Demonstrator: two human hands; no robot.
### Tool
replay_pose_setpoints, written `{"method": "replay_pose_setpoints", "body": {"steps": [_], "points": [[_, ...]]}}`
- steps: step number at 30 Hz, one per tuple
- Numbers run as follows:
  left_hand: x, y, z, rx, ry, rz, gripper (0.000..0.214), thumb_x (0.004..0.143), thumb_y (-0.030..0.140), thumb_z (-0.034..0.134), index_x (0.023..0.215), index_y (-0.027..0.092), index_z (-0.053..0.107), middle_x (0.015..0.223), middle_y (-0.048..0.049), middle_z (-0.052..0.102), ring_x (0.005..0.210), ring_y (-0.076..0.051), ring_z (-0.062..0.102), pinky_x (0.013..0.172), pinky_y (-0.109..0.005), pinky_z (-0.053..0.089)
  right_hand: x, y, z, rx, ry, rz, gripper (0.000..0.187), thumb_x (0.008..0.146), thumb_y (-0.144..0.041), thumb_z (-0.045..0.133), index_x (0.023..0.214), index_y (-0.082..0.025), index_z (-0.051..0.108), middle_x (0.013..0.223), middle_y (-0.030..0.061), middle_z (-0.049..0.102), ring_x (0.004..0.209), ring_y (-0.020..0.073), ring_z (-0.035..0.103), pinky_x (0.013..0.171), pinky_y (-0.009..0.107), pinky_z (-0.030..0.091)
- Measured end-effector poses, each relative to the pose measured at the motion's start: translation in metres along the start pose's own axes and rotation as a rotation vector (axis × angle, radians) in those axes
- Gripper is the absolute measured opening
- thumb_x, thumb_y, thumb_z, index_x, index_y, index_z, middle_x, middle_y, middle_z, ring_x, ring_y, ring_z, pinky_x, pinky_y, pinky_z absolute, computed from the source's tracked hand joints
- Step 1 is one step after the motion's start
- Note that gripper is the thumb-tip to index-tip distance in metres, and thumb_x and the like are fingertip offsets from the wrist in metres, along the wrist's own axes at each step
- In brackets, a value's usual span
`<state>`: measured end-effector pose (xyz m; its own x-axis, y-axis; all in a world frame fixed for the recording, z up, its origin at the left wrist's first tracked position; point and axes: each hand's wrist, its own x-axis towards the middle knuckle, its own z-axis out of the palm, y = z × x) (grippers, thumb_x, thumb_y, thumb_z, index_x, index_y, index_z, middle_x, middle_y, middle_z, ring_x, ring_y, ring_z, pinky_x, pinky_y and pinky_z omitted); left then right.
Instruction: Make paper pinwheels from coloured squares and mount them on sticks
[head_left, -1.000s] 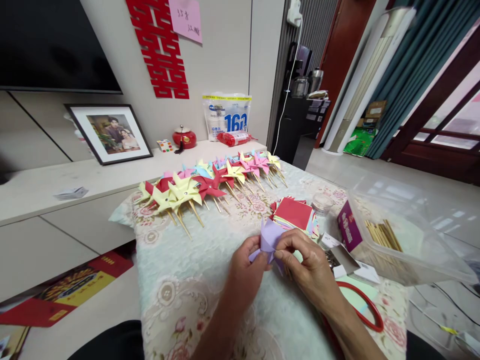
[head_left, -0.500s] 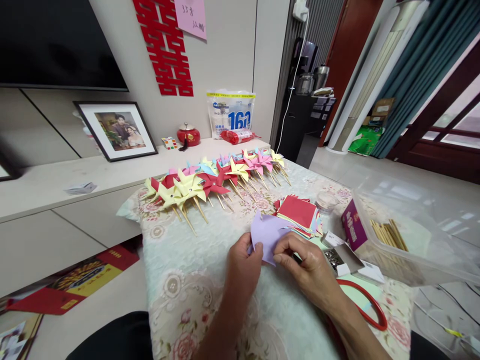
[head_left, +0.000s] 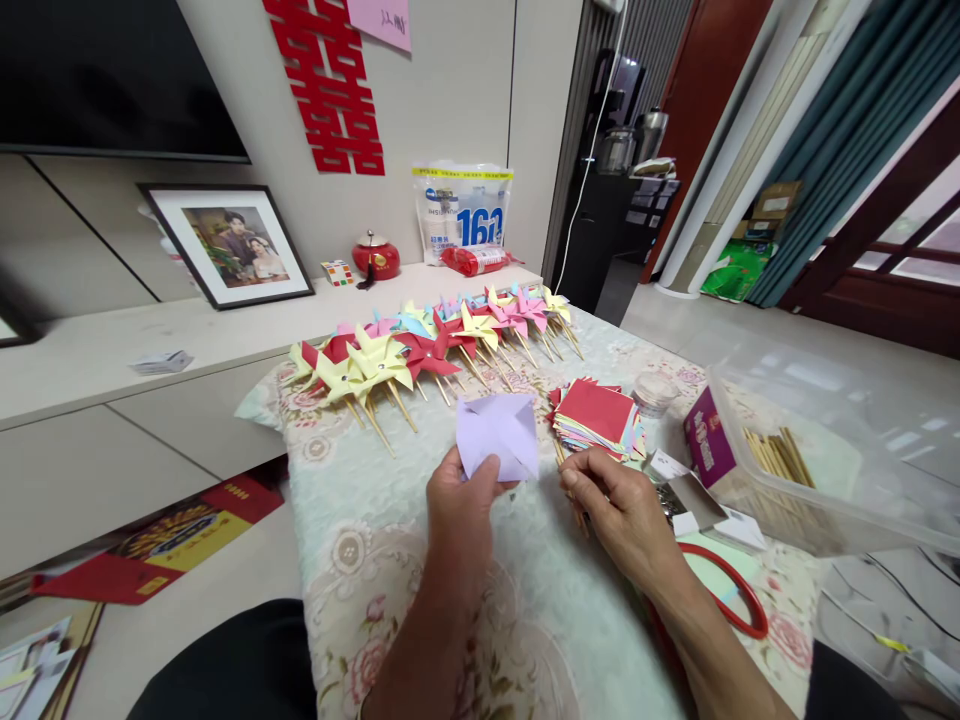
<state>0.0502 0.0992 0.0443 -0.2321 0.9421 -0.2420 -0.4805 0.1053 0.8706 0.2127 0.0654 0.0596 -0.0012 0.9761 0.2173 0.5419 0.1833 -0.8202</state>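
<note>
A square of lilac paper (head_left: 498, 432) with slits cut in from its corners is gripped in my left hand (head_left: 469, 500), the thumb on its face. It is held above the tablecloth, tilted towards me. To the right, my right hand (head_left: 619, 505) is closed in a pinch, apart from the paper; what its fingertips hold, if anything, is too small to make out. Thin wooden sticks (head_left: 579, 516) show right beside and partly under those fingers. A stack of coloured paper squares (head_left: 596, 412), red on top, lies just beyond my right hand.
Several finished paper pinwheels (head_left: 427, 355) on sticks line the table's far side. On the right are a clear plastic tub (head_left: 832, 500) with sticks, an opened small box (head_left: 694, 508) of metal pins, a round clear container (head_left: 654, 393) and red-handled scissors (head_left: 754, 610).
The lilac paper has moved left with my left hand and now faces me more flatly. My right hand has come off the paper, uncovering sticks beside it. The view has tilted slightly down.
</note>
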Motion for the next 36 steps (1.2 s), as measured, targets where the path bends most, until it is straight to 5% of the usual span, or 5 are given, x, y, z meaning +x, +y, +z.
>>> {"method": "replay_pose_setpoints", "body": {"steps": [5,10,15,27,36], "points": [[0.005,0.004,-0.004,-0.066,0.072,0.066,0.034,0.064,0.018,0.076,0.096,0.012,0.069,0.079,-0.0009,0.072,0.069,-0.014,0.066,0.067,-0.026,0.057,0.001,0.002,0.007,-0.108,-0.08,-0.109,0.017,0.094,-0.022,0.053,0.079,-0.021,0.06,0.074,0.0006,0.064,0.07,0.0172,0.059,0.064,0.028,0.042],[0.001,0.005,0.0,-0.057,-0.01,0.017,0.033,0.062,0.02,0.076,0.093,0.012,0.069,0.076,-0.0009,0.072,0.065,-0.015,0.065,0.063,-0.028,0.055,-0.002,0.001,0.017,-0.124,-0.113,-0.193,0.017,0.095,-0.02,0.051,0.086,-0.021,0.065,0.082,0.003,0.067,0.076,0.0179,0.062,0.069,0.029,0.045],[-0.007,0.008,0.005,0.01,-0.149,-0.103,0.027,0.058,0.022,0.076,0.082,0.011,0.07,0.07,-0.0039,0.072,0.061,-0.016,0.063,0.057,-0.028,0.052,-0.002,0.0,0.012,0.046,0.077,-0.017,0.023,0.098,-0.038,0.051,0.096,-0.022,0.068,0.081,0.0027,0.068,0.074,0.0191,0.062,0.068,0.03,0.047],[-0.021,0.005,0.008,0.064,-0.416,-0.221,0.034,0.061,0.025,0.078,0.092,0.011,0.073,0.071,-0.0055,0.072,0.062,-0.018,0.064,0.056,-0.027,0.051,0.003,0.006,0.009,0.635,0.151,0.217,0.055,0.081,-0.048,0.073,0.126,-0.019,0.06,0.095,0.0067,0.07,0.08,0.0201,0.065,0.069,0.031,0.052],[-0.018,0.0,0.006,0.085,-0.672,-0.251,0.059,0.056,0.034,0.087,0.109,0.013,0.073,0.095,-0.0118,0.077,0.089,-0.027,0.071,0.082,-0.035,0.052,0.004,0.01,0.001,0.404,0.206,0.131,0.032,0.082,-0.029,0.066,0.112,-0.019,0.063,0.092,0.0042,0.07,0.081,0.0213,0.064,0.068,0.031,0.052]]}}
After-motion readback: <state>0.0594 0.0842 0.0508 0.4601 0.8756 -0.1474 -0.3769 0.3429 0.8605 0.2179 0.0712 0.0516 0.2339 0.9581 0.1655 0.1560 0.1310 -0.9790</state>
